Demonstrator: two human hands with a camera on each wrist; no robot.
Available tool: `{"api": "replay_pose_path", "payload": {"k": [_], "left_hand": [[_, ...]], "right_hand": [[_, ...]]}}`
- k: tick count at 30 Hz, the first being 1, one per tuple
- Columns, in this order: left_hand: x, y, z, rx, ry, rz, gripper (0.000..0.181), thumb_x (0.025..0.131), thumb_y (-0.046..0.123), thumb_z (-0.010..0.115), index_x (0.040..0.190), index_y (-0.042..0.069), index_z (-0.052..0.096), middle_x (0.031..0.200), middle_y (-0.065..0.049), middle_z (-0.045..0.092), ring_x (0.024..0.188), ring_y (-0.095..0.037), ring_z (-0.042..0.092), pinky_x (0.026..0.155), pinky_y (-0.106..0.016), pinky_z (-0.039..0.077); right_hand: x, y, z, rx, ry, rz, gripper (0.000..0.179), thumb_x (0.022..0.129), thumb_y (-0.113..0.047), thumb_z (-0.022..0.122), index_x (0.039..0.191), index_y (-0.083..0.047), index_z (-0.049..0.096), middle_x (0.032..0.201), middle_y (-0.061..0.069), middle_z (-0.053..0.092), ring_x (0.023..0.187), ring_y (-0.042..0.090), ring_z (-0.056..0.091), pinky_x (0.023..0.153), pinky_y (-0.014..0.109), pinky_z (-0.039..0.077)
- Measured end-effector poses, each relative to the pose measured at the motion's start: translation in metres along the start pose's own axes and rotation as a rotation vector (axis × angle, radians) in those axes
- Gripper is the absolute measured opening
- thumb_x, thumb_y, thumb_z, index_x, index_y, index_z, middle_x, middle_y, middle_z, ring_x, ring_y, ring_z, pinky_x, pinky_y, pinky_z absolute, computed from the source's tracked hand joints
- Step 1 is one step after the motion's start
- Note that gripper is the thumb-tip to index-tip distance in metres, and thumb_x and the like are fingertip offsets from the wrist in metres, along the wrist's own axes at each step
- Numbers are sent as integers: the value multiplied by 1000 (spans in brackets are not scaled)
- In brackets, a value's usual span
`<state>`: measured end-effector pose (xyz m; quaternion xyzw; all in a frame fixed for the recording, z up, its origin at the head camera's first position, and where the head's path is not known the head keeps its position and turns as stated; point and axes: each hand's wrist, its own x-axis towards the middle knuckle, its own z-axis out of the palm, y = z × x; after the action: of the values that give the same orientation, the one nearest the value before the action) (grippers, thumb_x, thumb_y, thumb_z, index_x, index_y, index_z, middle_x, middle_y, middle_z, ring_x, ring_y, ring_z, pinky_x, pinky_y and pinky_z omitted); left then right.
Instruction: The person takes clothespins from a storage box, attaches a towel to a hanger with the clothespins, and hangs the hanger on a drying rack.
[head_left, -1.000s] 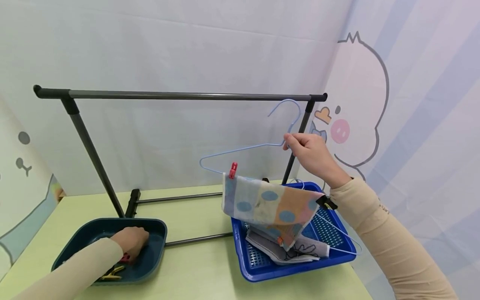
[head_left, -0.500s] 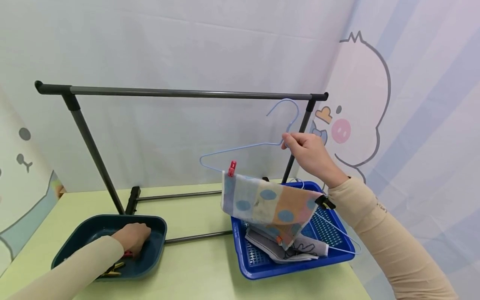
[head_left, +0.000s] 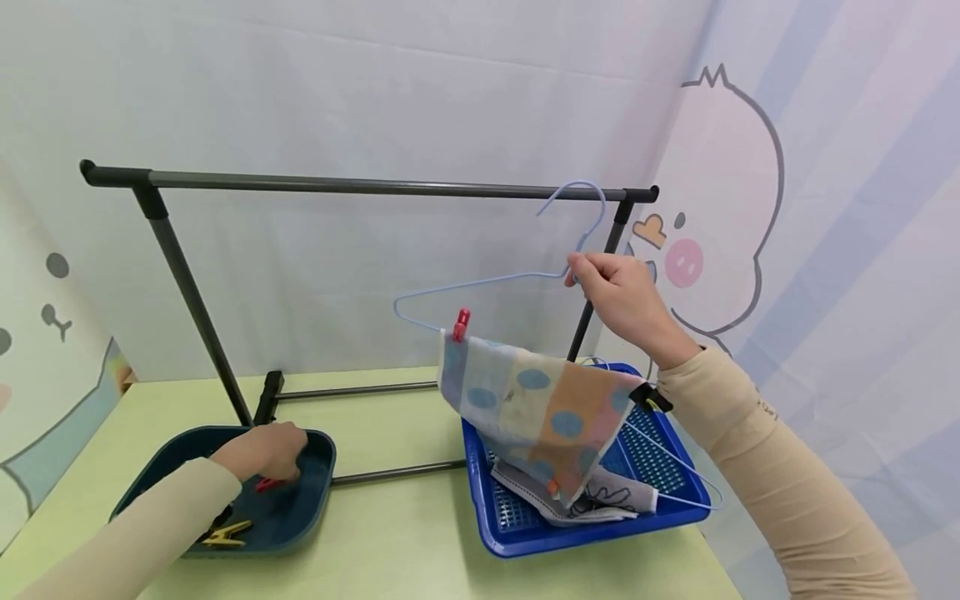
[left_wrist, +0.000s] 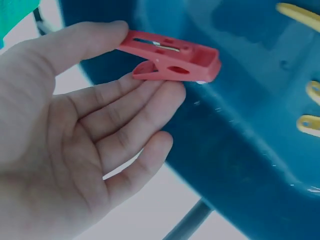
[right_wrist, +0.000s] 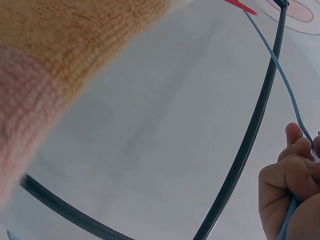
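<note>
My left hand (left_wrist: pixel 95 120) pinches a red clothespin (left_wrist: pixel 172 57) between thumb and fingers, over the dark teal basin (head_left: pixel 322 467). With my right hand (head_left: pixel 626 296) I grip a light blue wire hanger (head_left: pixel 480 282) just below its hook. A colourful dotted towel (head_left: pixel 517 400) hangs from that hanger. One red clothespin (head_left: pixel 461 325) clips its left corner and a black clip (head_left: pixel 650 397) its right corner. In the right wrist view, curled fingers hold the blue wire, and the towel fills the upper left.
A black clothes rack (head_left: pixel 360 184) stands behind on the light green table (head_left: pixel 390 542). Under the towel, a blue basket (head_left: pixel 517 546) holds a folded grey cloth (head_left: pixel 615 493) and other hangers. Yellow clothespins (head_left: pixel 228 533) lie in the basin.
The left hand has risen from deep in the basin to near its far right rim, now with a red clothespin. The right hand and hanger have moved slightly up.
</note>
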<state>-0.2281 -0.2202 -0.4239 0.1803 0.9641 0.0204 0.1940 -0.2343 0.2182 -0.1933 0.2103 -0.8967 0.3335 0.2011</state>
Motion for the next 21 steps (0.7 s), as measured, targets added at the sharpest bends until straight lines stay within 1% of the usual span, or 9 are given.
{"api": "replay_pose_path", "payload": {"k": [4,7,10,12,14,18,21], "left_hand": [[-4,3,-10,-22,47,57,18,81,15,70,75,7,55,61,-1,46,54,-15,43,55,-33,40],[-7,6,-16,-48,76,92,20,82,16,69,72,9,54,59,1,46,52,-13,43,53,-31,39],[-8,7,-18,-49,86,109,17,83,17,69,75,8,56,65,1,50,56,-13,47,56,-32,43],[-8,9,-18,-56,85,108,16,84,17,68,78,7,58,67,1,51,58,-14,48,57,-33,45],[-8,10,-17,-66,84,108,14,84,17,67,80,7,59,68,0,52,59,-15,48,59,-34,46],[-5,11,-17,-90,87,105,12,86,16,65,82,6,59,70,-1,52,59,-15,48,60,-35,46],[-3,12,-19,-104,105,114,11,87,16,63,84,6,58,70,-1,51,59,-15,47,59,-34,44]], "right_hand": [[-1,-2,-2,18,9,25,46,98,-47,44,89,-10,70,57,8,42,45,20,34,42,31,29],[-1,-5,-5,31,25,48,46,98,-46,44,89,-9,70,61,9,44,47,21,35,44,31,29],[-1,-7,-8,38,44,57,46,98,-45,45,88,-8,70,67,9,50,51,22,37,46,31,30],[-1,-9,-9,45,51,57,46,98,-45,45,87,-8,70,69,10,51,52,22,38,47,31,31],[0,-11,-10,48,58,55,46,98,-44,46,83,-7,69,71,11,53,51,22,38,47,31,30],[0,-14,-12,59,60,66,46,98,-44,46,74,-8,64,73,8,55,48,19,35,46,30,29],[0,-14,-11,71,53,67,47,98,-42,46,68,-8,59,77,4,58,47,19,34,46,30,28]]}}
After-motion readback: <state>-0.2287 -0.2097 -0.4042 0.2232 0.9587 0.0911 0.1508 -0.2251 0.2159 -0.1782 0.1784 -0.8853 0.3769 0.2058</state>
